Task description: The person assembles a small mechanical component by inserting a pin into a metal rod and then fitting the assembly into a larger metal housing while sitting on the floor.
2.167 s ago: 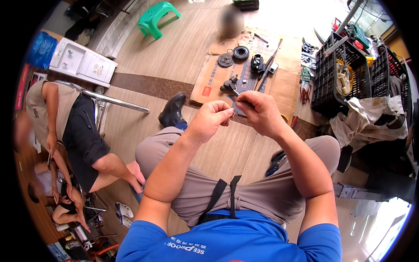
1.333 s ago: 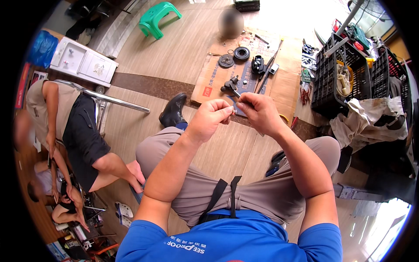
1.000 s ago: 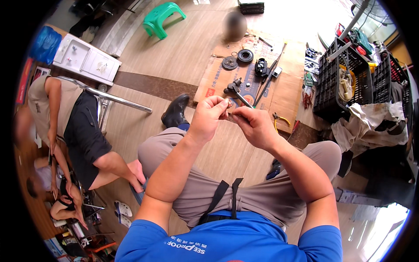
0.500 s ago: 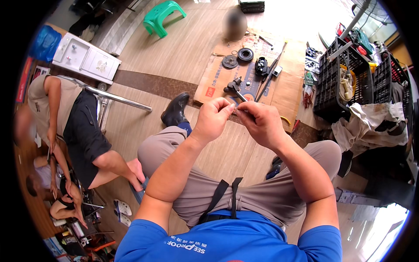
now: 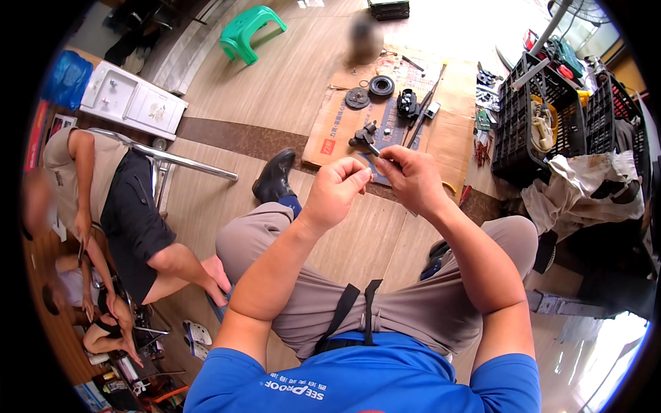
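My left hand (image 5: 336,194) is closed in a pinch over the gap between my knees, thumb against forefinger. A tiny piece shows at its fingertips, too small to name. My right hand (image 5: 413,180) is closed too, a little higher and just right of it, its fingertips apart from the left ones. Beyond the right fingertips lies a dark tool-like part with a knobbed head and a shaft (image 5: 365,135), on a cardboard sheet (image 5: 323,131). The shaft's near end meets the right fingertips in the picture; whether they touch it I cannot tell.
On the cardboard are a black ring-shaped part (image 5: 381,86), a grey disc (image 5: 357,98), a black block-like part (image 5: 408,103) and long thin rods. Black crates (image 5: 523,148) stand at right, a green stool (image 5: 251,33) at far left. A seated person (image 5: 131,199) is at left.
My hands have drawn apart: the right has risen toward the cardboard, while the left stays near its place. The whole view has shifted slightly.
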Demonstrator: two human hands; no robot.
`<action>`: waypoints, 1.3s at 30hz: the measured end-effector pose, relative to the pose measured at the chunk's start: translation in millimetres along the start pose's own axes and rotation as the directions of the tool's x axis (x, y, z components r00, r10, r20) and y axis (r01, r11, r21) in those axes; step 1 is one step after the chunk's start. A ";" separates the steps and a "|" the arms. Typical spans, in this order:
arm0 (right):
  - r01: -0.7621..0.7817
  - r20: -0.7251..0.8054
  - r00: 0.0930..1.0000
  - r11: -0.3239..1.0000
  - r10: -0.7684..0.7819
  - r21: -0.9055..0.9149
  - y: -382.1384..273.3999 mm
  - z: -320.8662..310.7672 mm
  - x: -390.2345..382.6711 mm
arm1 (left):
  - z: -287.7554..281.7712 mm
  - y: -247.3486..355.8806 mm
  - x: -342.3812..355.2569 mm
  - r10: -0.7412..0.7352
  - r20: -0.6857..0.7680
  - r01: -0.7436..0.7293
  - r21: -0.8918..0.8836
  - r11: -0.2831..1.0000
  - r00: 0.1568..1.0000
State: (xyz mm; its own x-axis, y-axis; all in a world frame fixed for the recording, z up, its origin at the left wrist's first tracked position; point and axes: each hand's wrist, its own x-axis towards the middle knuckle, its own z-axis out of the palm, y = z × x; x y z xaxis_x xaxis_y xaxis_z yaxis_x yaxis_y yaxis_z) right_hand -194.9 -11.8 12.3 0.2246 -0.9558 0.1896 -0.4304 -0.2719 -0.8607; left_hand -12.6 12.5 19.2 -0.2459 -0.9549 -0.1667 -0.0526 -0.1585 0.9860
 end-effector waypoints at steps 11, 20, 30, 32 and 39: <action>0.095 0.153 0.984 0.995 -0.095 0.005 -18.8 10.2 -21.8 | -12.5 -5.5 5.3 0.015 -0.232 -0.056 -0.171 0.984 0.973; 0.188 0.095 0.977 0.982 -0.189 0.017 -32.9 -7.5 -16.5 | -7.7 -8.7 4.4 0.062 -0.225 -0.030 0.143 0.989 0.972; 0.094 -0.058 0.994 0.995 -0.092 0.036 -9.8 -14.8 6.0 | 4.5 3.1 -4.0 0.029 0.044 -0.042 0.334 0.942 0.999; 0.054 -0.044 0.998 0.997 -0.051 0.053 0.1 -11.6 8.9 | 4.0 4.1 -3.6 0.024 0.080 -0.047 0.308 0.950 0.997; -0.164 0.103 0.982 0.985 0.158 0.054 12.8 -3.1 4.2 | -3.1 1.9 1.5 0.023 -0.025 -0.025 -0.069 0.997 0.999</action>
State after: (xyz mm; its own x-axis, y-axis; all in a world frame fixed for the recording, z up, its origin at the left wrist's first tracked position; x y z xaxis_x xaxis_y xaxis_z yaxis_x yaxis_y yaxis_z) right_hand -202.1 -19.7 3.6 0.2429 -0.9700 0.0015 -0.4132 -0.1049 -0.9046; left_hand -10.1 10.0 20.8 -0.2228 -0.9642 -0.1437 0.0207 -0.1521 0.9882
